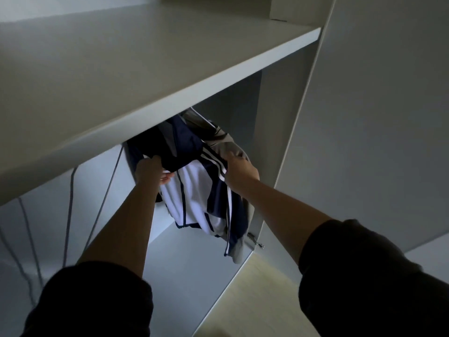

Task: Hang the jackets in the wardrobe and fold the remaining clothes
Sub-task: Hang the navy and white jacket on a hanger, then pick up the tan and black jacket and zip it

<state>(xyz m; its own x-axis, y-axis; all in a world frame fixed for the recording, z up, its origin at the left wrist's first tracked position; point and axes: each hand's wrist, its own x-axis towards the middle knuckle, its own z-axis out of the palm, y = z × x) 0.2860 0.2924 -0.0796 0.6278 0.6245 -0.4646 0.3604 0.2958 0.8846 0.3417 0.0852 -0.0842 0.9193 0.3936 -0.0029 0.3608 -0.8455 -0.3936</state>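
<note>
A navy and white jacket [194,190] with white sleeve stripes hangs inside the wardrobe, just under the shelf [170,69]. My left hand [150,172] grips its navy shoulder on the left side. My right hand [239,172] holds the striped sleeve edge on the right. Behind it hangs a grey-beige jacket [223,142], partly covered by the navy one. The rail and any hangers are hidden by the shelf.
The open wardrobe door [364,117] stands at the right, with a hinge [254,240] at its lower inner edge. Several thin cables [70,210] run down the wardrobe's left inner wall. Pale wooden floor [262,300] shows below the door.
</note>
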